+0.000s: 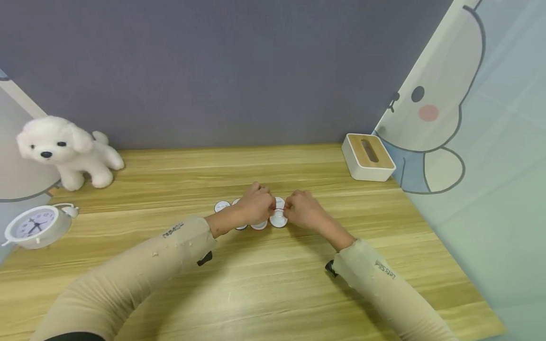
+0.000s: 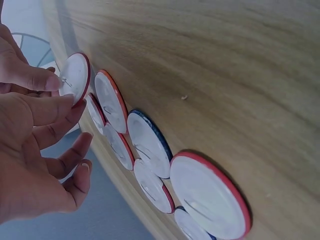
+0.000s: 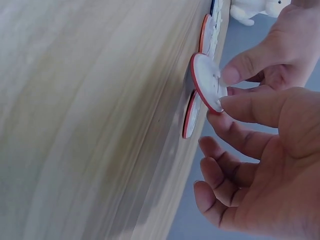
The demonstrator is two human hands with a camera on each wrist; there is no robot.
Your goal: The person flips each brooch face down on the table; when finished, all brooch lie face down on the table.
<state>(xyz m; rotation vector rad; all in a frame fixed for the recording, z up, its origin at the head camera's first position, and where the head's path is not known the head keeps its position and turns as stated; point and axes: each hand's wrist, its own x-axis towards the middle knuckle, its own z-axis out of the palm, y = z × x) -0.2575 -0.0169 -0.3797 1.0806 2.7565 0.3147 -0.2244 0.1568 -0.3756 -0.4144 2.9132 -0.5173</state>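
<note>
Between my two hands, a round white pin-back badge (image 2: 75, 77) with a red rim is held up, tilted, above the wood table, its pin side facing the wrist cameras. My left hand (image 1: 258, 204) pinches one edge with thumb and forefinger. The right hand (image 1: 305, 209) pinches the opposite edge, its other fingers loosely curled in the right wrist view. Several similar badges lie back side up in two rows beside the left hand, among them an orange-rimmed badge (image 2: 111, 101), a dark-blue-rimmed badge (image 2: 148, 143) and a large red-rimmed badge (image 2: 209, 195).
A white plush dog (image 1: 70, 151) stands at the table's back left, with a white alarm clock (image 1: 38, 227) nearer on that side. At the back right is a tissue box (image 1: 368, 157) with a wooden top. A grey panel (image 1: 239, 76) borders the far edge.
</note>
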